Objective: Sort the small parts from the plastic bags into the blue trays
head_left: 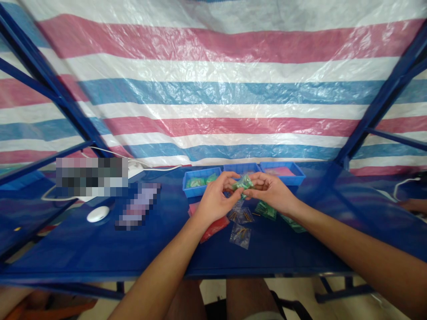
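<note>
Between my two hands is a small clear plastic bag with green contents (245, 182), held above the table. My left hand (222, 193) pinches its left side, and my right hand (267, 190) grips the right side with thumb and fingers. Below them lie small clear bags of thin brass-coloured pieces (240, 234). Red packets (213, 229) are under my left wrist, partly hidden by it. Green packets (267, 210) rest below my right hand, and more lie partly behind my right forearm.
Behind my hands stand three blue bins: the left bin (193, 192) holds green packets, the right bin (293, 180) something pink. A white oval object (98, 214) and a blurred-out phone-shaped item (140, 205) lie left. Blue frame posts flank the table (160, 246). Another person's hand (413, 206) shows far right.
</note>
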Demonstrator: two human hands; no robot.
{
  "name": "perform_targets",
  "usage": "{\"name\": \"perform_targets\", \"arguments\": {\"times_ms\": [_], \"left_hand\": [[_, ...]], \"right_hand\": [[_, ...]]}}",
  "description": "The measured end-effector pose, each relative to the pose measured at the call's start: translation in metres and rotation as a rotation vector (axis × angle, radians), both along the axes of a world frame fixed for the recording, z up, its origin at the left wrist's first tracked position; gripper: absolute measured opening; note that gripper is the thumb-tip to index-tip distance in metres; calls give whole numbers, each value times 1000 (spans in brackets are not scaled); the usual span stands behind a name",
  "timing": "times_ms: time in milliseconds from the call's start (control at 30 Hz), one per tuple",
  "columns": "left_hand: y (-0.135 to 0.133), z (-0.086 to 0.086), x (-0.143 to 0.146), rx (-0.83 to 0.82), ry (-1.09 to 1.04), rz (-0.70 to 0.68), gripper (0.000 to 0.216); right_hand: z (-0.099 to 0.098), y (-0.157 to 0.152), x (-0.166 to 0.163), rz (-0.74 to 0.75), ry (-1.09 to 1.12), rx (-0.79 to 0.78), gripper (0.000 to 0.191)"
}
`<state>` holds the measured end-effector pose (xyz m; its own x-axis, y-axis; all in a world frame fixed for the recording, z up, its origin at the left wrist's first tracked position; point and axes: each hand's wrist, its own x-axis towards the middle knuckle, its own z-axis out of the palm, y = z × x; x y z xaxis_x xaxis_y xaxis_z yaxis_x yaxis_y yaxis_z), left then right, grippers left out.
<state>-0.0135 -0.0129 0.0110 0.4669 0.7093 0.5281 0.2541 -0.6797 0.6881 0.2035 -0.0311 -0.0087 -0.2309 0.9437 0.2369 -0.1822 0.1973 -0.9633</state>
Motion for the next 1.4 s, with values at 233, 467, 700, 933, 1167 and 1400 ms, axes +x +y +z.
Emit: {"name": "perform_targets", "arguments": {"times_ms": [233, 467, 700, 933, 1167, 1400], "left_hand": [[-7, 9, -2, 386, 77, 3, 46], [2, 2, -3, 481, 112, -95, 19], [-3, 5, -2, 299, 52, 52, 12], [1, -5, 3, -67, -119, -65, 31], [-1, -2, 3, -3, -91, -24, 43], [-6, 7, -1, 347, 76, -36, 28]], "right_hand": [[5, -5, 2, -18, 75, -144, 60], [5, -4, 2, -36, 149, -268, 48], [9, -8, 1, -43, -125, -141, 49], [5, -10, -4, -91, -154, 109, 36], [5, -7, -5, -86, -33, -16, 45], [7, -5, 2, -34, 147, -218, 44]]}}
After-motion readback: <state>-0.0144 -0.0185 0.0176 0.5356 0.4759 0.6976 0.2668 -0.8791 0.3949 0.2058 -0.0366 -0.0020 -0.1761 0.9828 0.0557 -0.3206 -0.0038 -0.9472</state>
